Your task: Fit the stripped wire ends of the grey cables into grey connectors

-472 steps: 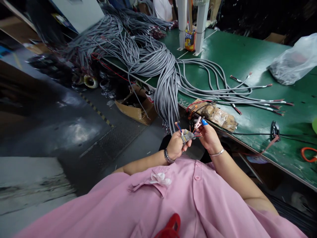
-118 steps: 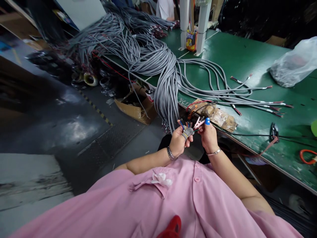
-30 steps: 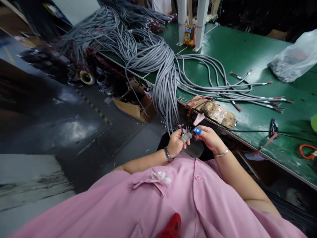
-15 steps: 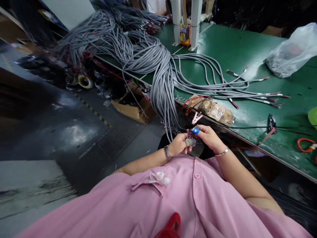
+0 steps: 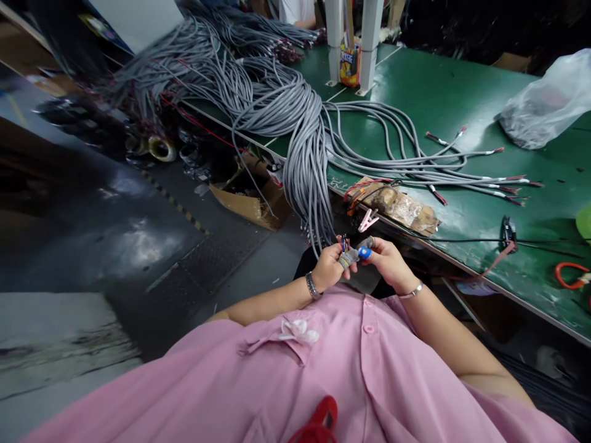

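Note:
Over my lap, my left hand (image 5: 328,266) is closed around a small bunch of thin coloured wires (image 5: 343,243), whose ends stick up above the fingers. A grey finger cover (image 5: 348,258) wraps one of its fingers. Just to the right, my right hand (image 5: 389,263) is closed in a pinch, its thumb wrapped in blue tape (image 5: 364,253) and its index finger in a grey cover. Its fingertips almost meet the left hand's covered finger; anything between them is too small to make out. Thick grey cables (image 5: 307,166) hang over the table edge just beyond my hands.
The green table (image 5: 425,86) bears more grey cables with stripped ends. A taped block (image 5: 401,206) with a pink clip (image 5: 368,220) lies at its edge. Farther right are a plastic bag (image 5: 545,101) and orange-handled tool (image 5: 570,275). A cardboard box (image 5: 249,197) stands below.
The right fingertips have come off the coloured wires and shifted slightly lower. The wires now stand free above my left hand, which has turned a little.

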The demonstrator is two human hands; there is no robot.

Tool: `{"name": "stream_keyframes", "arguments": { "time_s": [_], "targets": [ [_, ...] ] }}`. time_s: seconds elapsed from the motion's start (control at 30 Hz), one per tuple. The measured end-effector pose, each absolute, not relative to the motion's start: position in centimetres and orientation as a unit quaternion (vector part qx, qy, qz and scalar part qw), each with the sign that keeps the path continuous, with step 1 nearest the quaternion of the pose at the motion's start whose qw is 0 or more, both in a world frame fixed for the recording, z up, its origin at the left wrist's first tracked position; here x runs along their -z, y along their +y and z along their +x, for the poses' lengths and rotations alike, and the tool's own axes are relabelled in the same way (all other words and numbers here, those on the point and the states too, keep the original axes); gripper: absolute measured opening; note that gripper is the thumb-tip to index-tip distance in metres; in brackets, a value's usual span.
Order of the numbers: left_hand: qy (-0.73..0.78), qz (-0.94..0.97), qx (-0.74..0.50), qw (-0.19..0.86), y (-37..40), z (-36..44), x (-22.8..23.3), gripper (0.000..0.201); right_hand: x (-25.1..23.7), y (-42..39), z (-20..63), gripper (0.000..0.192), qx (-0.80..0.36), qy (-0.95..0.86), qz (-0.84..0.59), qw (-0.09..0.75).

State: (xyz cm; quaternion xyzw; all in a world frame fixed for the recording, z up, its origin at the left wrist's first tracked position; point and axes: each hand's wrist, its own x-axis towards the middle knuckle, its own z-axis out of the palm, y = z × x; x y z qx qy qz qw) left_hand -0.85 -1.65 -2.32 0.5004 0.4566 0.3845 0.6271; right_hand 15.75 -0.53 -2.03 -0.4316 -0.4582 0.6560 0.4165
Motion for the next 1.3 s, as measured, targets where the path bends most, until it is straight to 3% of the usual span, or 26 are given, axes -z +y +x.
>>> {"name": "stream_keyframes", "arguments": {
  "time_s": [0.57,0.8,1.03,1.3],
  "targets": [
    [0.483,0.364,-0.527,0.597,-0.8,-0.9,2.9,0.038,1.8,0.4,13.4,0.024,-0.629,-0.42,-0.466,0.459],
    [0.471,0.345,-0.54,0.606,-0.5,-0.9,2.4,0.034,2.6,-0.3,13.5,0.027,-0.665,-0.417,-0.438,0.438],
    [0.456,0.359,-0.522,0.625,-0.6,-0.2,0.7,0.036,2.7,2.2,15.2,0.053,-0.718,-0.292,-0.413,0.478],
    [0.428,0.368,-0.526,0.636,-0.2,1.3,1.3,0.032,2.7,4.2,14.0,0.052,-0.702,-0.302,-0.395,0.51]
  ]
}}
